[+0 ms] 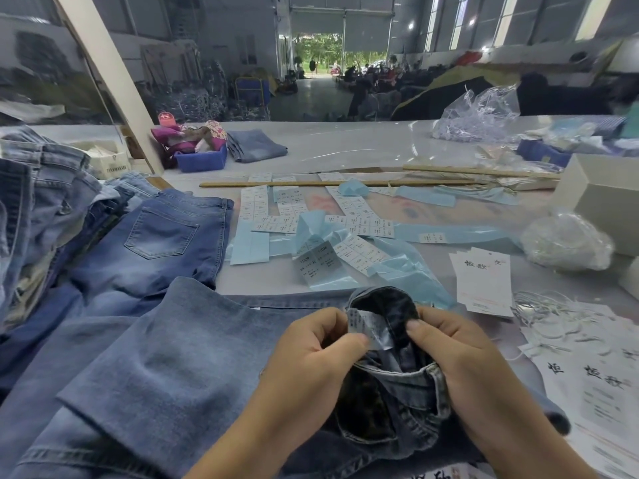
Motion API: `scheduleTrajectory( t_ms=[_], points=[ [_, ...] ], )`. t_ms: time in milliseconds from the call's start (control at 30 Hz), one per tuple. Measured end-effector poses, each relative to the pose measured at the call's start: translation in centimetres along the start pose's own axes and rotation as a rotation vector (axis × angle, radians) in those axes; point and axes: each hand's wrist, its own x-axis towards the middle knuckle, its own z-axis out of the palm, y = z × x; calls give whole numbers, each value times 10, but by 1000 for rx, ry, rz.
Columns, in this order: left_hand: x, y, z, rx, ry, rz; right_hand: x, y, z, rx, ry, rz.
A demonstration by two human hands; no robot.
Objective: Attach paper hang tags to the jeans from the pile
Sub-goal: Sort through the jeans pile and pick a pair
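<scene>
A pair of light blue jeans lies across the table in front of me, its waistband turned open so the dark lining shows. My left hand pinches a small white sewn-in label at the waistband. My right hand grips the waistband edge beside it. A stack of white paper hang tags lies to the right on the table. More jeans are piled at the left.
Sticker sheets and pale blue backing strips litter the table's middle. White strings and printed sheets lie at right, near a clear bag and white box. Wooden sticks and a blue bin sit farther back.
</scene>
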Motion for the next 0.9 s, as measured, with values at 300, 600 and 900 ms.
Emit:
scheduleTrajectory(
  t_ms=[300, 600, 900],
  points=[
    [12, -3, 3, -22, -92, -144, -2, 14, -22, -142, 133, 99],
    [21, -9, -6, -61, -172, -125, 0, -4, -35, -550, 82, 213],
    [50, 20, 60, 411, -471, 97, 53, -91, -38, -616, 380, -154]
  ],
)
